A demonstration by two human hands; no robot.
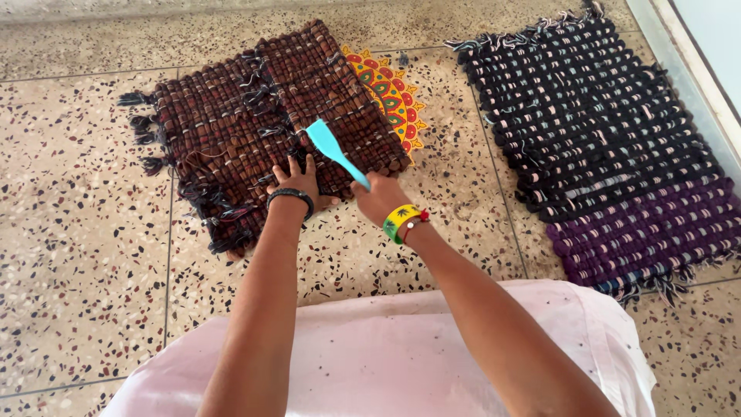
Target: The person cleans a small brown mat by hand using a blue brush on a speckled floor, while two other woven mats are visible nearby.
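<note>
Both arms reach forward. Left hand (299,179) flat, fingers spread, pressing the brown woven mat (262,116) on the floor, upper-centre of frame. Right hand (380,197) closed around a light-blue brush (330,148), angled over the mat's near edge.

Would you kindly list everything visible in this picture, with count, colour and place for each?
Brown woven mat: one, dark brown with fringed ends, folded on the floor at upper left.
Blue tool: one, light blue, flat and paddle-shaped, angled over the brown mat.
Round floor decoration: one, orange, yellow and red, partly hidden under the brown mat.
Dark woven mat: one, black with pale flecks and a purple end, flat at right.
Speckled floor: one, beige terrazzo tiles throughout.
Pink garment: one, pale pink, bottom centre.
Left hand: black wristband, pressed on the brown mat.
Right hand: yellow-green wristband, gripping the blue tool.
</note>
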